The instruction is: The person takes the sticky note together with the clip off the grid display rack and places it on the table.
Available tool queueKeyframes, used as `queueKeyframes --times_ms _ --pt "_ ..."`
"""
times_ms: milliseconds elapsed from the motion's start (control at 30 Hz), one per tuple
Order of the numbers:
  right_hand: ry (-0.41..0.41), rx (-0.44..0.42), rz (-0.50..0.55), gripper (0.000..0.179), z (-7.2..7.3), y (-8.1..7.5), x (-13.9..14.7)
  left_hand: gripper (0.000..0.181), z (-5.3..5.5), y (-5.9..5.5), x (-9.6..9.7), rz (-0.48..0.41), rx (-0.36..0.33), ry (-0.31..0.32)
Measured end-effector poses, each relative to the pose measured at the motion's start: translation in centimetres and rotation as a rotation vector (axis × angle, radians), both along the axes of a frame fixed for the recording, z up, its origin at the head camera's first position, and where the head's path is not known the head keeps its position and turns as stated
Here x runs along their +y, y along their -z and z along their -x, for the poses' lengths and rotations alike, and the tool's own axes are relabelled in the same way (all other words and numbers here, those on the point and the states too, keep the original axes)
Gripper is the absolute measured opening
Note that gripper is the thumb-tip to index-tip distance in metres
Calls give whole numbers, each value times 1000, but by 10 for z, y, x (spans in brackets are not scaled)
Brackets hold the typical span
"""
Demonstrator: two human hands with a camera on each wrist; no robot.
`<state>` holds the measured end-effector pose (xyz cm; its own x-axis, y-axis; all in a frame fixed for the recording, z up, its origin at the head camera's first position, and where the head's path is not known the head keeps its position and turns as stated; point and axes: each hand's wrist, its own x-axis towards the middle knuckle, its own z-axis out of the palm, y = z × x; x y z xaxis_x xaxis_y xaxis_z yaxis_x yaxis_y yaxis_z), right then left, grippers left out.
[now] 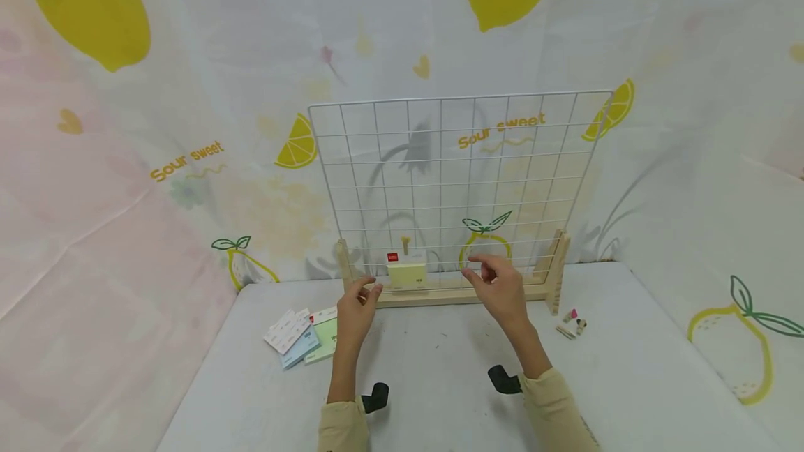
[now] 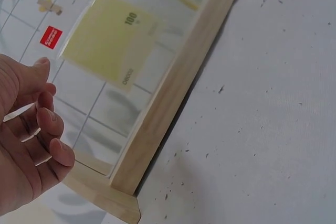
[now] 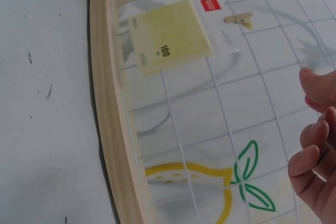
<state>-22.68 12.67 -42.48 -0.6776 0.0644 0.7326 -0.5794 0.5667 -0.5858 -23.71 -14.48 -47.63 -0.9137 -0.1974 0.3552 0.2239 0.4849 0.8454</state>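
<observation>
A white wire grid panel (image 1: 452, 159) stands upright in a wooden base (image 1: 440, 294) at the back of a grey table. A yellow sticky-note pack (image 1: 407, 273) in a clear wrapper with a red label hangs low on the grid, held by a small wooden clothespin (image 1: 405, 243). My left hand (image 1: 370, 293) hovers just left of the pack, fingers loosely curled and holding nothing. My right hand (image 1: 486, 272) hovers to its right, also without anything in it. The left wrist view shows the left hand (image 2: 31, 145) near the pack (image 2: 107, 38). The right wrist view shows the right hand (image 3: 317, 150), the pack (image 3: 170, 35) and the clothespin (image 3: 239, 20).
Several flat sticky-note packs (image 1: 300, 335) lie on the table (image 1: 440, 382) at the left. A few small clips (image 1: 573, 323) lie by the right foot of the frame. A lemon-print cloth (image 1: 188, 159) hangs behind and to both sides.
</observation>
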Motion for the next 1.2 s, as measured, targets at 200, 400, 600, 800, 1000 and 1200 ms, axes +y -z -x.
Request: queueKeyframes --times_ms 200,400,600,800,1000,1200 --pt "-33 13 -9 26 6 -4 -13 23 3 3 2 2 9 11" --pt "-67 0 10 27 12 -6 -27 22 6 4 3 1 32 11" --pt "-78 -17 9 28 17 -3 -38 21 7 6 3 3 60 19" --pt "-76 -58 -1 28 21 -3 -50 24 9 8 4 5 52 33" --pt "-77 -56 -13 29 25 -6 -58 27 11 9 4 25 28 43" --pt "-93 -92 -17 29 34 -5 -66 27 14 6 6 18 30 48"
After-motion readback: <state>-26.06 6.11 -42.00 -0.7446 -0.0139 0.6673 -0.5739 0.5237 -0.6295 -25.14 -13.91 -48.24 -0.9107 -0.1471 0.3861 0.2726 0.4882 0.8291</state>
